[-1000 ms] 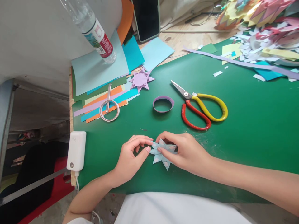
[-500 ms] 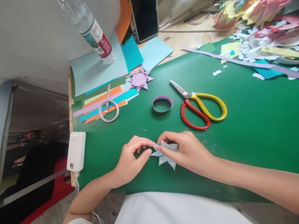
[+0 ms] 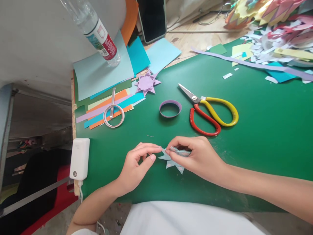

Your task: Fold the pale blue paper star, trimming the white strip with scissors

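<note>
A pale blue folded paper star [image 3: 174,161] lies on the green mat [image 3: 256,130] near the front edge. My right hand [image 3: 195,156] covers its right half and pinches its upper left point between thumb and forefinger. My left hand [image 3: 137,163] reaches in from the left, and its thumb and forefinger tip meet the same point. Part of the star is hidden under my right fingers.
Red-and-yellow scissors [image 3: 210,111] and a purple paper ring [image 3: 170,108] lie beyond my hands. A purple paper star [image 3: 147,83], coloured sheets [image 3: 107,75], a tape roll [image 3: 113,116] and a water bottle [image 3: 97,29] sit at the left. Paper scraps [image 3: 276,45] fill the far right. A white charger [image 3: 79,158] sits at the mat's left edge.
The blue star has turned a little and shifted slightly right under my right hand. Both hands' fingertips have closed in on its upper left point.
</note>
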`<state>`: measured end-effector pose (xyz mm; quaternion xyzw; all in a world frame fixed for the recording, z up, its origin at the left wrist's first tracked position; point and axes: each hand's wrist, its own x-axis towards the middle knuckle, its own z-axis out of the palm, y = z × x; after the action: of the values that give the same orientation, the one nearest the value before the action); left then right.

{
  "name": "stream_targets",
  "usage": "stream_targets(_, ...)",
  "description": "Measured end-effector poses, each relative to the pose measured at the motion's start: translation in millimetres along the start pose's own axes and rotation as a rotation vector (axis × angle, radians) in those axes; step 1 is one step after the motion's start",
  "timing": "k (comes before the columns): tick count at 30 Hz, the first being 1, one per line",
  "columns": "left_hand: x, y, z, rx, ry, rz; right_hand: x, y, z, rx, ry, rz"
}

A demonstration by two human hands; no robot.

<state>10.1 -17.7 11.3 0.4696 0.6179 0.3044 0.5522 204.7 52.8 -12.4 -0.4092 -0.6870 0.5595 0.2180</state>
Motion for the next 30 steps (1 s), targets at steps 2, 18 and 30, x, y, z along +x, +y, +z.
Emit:
stream_targets(2, 1, -1, -1.2, -0.047, -0.003, -0.023, -1, 0, 1, 0.000, 0.005, -0.012)
stream_targets(18, 5, -6, 0.5, 0.197, 0.057, 0.139, 1, 3, 0, 0.023, -0.069, -0.098)
stream_targets(30, 5, -10, 8.5, 0.258, 0.021, 0.307, -3, 5, 4, -0.029, -0.190, -0.236)
